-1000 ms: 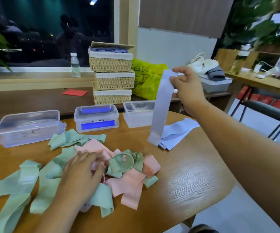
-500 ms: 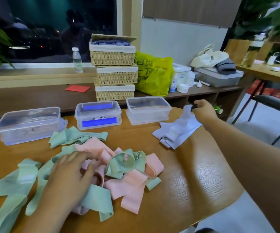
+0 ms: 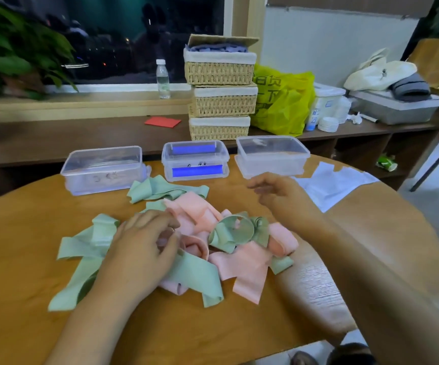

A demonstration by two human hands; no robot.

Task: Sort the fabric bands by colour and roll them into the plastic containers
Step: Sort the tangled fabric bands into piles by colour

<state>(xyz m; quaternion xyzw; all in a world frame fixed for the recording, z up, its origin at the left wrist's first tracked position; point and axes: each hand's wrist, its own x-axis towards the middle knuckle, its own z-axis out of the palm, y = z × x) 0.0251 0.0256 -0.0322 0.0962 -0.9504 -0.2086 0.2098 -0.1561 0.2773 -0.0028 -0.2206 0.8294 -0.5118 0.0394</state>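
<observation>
A tangled heap of pink bands and green bands lies in the middle of the round wooden table. My left hand rests on the heap, fingers curled into the pink fabric. My right hand hovers above the heap's far right side, fingers loose, holding nothing. A pile of pale blue bands lies at the far right of the table. Three clear plastic containers stand along the far edge: left one, middle one with blue clips, right one.
Behind the table runs a low shelf with three stacked wicker baskets, a water bottle, a yellow bag and a red card. A chair's legs stand at the far right.
My right hand lowered the pale blue band onto the blue pile, let go, and moved left over the pink and green heap. My left hand stayed on the heap.
</observation>
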